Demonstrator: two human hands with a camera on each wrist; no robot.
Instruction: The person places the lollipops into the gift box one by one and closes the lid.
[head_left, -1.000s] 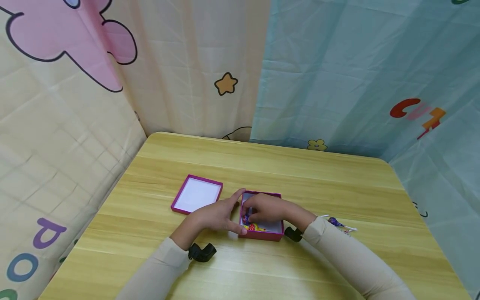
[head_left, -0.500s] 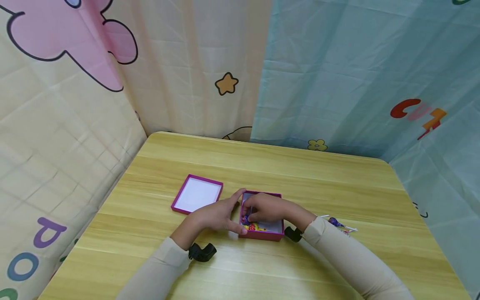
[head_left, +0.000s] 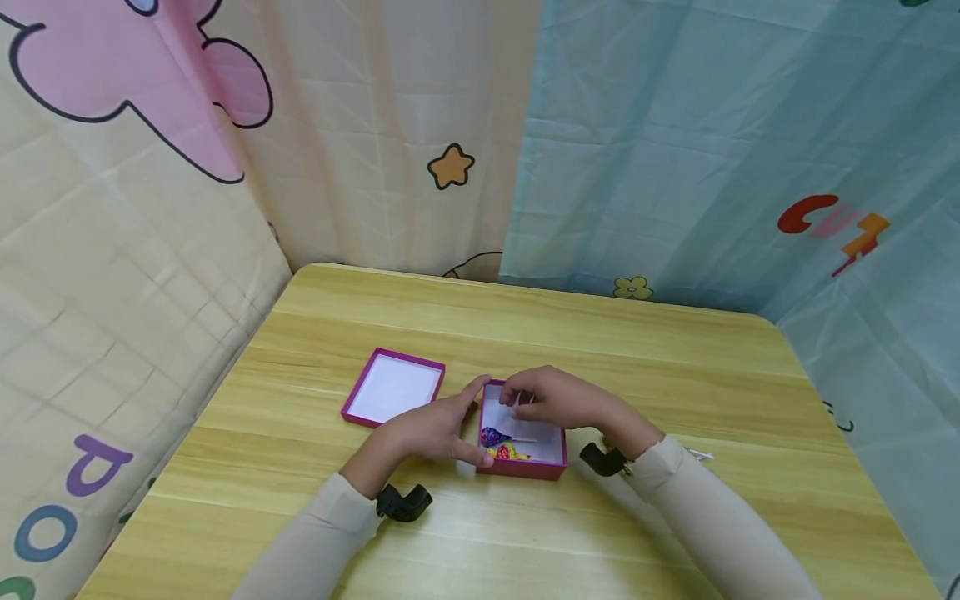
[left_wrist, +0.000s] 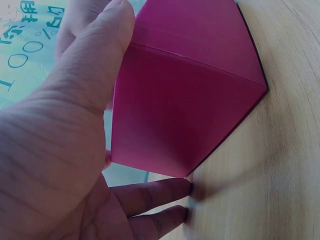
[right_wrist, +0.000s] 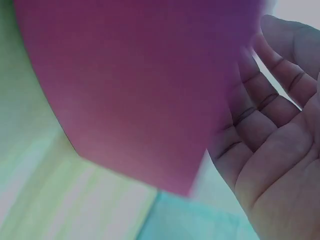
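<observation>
Support for an open box point(head_left: 522, 472) on the worktop point(head_left: 480, 550)

We see the left hand point(head_left: 432, 428) spread along the box's left side, gripping it between the thumb at the near corner and the forefinger at the far one. In the left wrist view, two other fingers reach down to the worktop, which we take as a brace for a light container that could slide.

Inside, by the near left corner, lie a purple lollipop point(head_left: 491, 437) and a yellow lollipop point(head_left: 506, 452), one just beside the other. The purple one's stick points right; laid so, it probably uses the box's width well.

The right hand point(head_left: 560, 397) is over the far part of the box, partly open with loosely bent fingers, and we see nothing in its grasp.

The lid point(head_left: 396, 388) lies left of the box, white inside up, presumably put there to leave the box's mouth free. Some white sticks point(head_left: 701, 454) show past the right sleeve point(head_left: 712, 504); what they belong to is hidden from us.
</observation>
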